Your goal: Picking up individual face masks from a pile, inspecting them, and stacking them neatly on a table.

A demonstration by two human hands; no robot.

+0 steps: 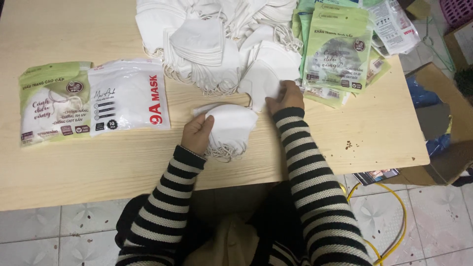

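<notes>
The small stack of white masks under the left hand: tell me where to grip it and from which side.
Grip the small stack of white masks at its folded upper edge, coming from the right, where the stack lies uncovered. The left hand already covers its left edge, and loose ear loops trail out below, so that side would probably snag.

Green pouches [338, 49], white-and-green packs [93, 101]

Hidden and cut-off items, head view

Mask heap [221, 29] and pink basket [458, 10] cut by top edge; left hand [197, 134] fingertips hidden behind held mask stack [229, 130].
</notes>
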